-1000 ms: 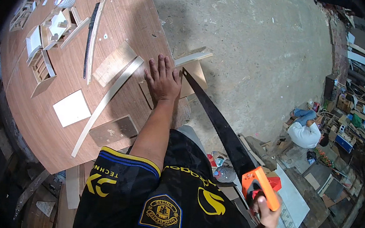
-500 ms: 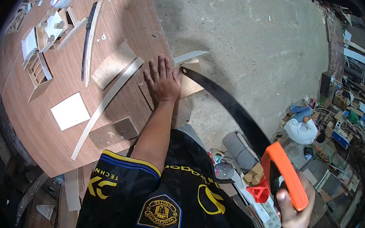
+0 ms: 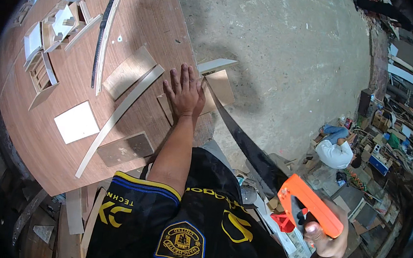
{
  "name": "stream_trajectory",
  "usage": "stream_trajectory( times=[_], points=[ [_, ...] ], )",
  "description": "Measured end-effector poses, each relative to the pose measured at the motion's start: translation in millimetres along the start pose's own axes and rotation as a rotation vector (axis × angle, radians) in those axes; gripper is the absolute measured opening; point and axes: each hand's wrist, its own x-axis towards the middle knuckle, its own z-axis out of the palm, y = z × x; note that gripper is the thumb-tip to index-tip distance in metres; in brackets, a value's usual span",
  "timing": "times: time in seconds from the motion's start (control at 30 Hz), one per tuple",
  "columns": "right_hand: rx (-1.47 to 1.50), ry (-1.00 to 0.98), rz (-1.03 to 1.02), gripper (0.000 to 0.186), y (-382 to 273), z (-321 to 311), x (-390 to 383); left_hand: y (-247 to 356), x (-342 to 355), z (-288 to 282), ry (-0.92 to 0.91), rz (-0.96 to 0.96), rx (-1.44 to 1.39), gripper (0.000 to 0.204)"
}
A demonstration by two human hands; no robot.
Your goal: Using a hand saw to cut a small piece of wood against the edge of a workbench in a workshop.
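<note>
My left hand (image 3: 186,94) lies flat with fingers spread, pressing on a light wooden board (image 3: 223,88) that sticks out past the table's right edge. In my right hand (image 3: 330,245) is a handsaw (image 3: 239,133), my fingers wrapped round its orange handle. The dark blade slants up and to the left, with its tip at the board beside my left thumb. A narrow pale wood strip (image 3: 217,66) also juts over the edge just beyond the board. Whether the teeth touch the wood is hard to tell.
On the brown table (image 3: 147,20) lie a long pale strip (image 3: 113,126), a white square panel (image 3: 76,122), flat boards and small wooden assemblies (image 3: 45,68). To the right, a person in a white top (image 3: 334,152) sits by piled scrap. A rolled grey sheet and clutter lie below the saw.
The saw's handle and my right hand have moved left and slightly down, so the blade slants more steeply. Its tip stays by my left hand, which remains flat on the board.
</note>
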Motion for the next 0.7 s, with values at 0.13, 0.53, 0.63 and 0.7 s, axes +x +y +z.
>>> stream_trajectory(
  times=[0.13, 0.53, 0.63, 0.7],
  points=[
    [0.083, 0.112, 0.163, 0.036, 5, 7, 11, 1, -4, -4, -0.04, -0.043, -0.047, 0.059],
    [-0.017, -0.086, -0.151, 0.028, 9, 48, 58, -5, -5, 15, 0.082, 0.01, 0.232, 0.057],
    [-0.039, -0.139, -0.137, 0.031, 2, 48, 67, 5, -4, -4, 0.015, -0.016, 0.018, 0.056],
    [-0.045, -0.125, -0.145, 0.032, -2, 46, 68, 3, -4, -6, 0.012, -0.02, 0.036, 0.056]
  ],
)
